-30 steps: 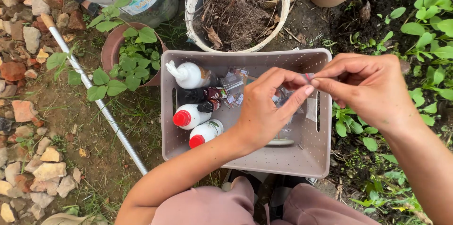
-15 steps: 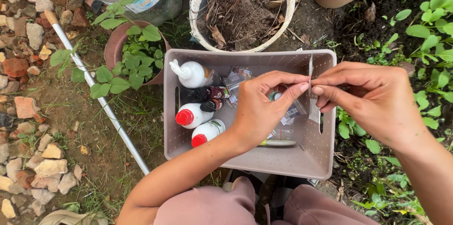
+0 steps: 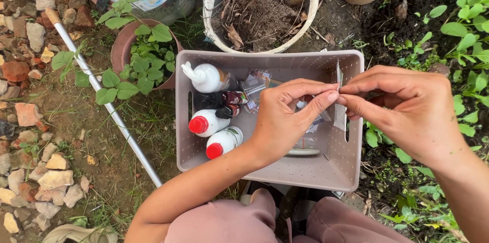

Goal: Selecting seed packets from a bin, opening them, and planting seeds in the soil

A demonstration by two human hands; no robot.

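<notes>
While both hands meet at centre right of the frame over the perforated crate (image 3: 265, 171), the left hand (image 3: 285, 118) and right hand (image 3: 407, 105) pinch a small clear packet (image 3: 338, 77) by its top edge, held upright as if to tear it. Bottles (image 3: 211, 123) lie at the crate's left

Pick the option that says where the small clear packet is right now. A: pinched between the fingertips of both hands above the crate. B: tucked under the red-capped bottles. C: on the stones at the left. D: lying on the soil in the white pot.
A: the left hand and right hand meet fingertip to fingertip on the small clear packet, held above the grey crate.
</notes>
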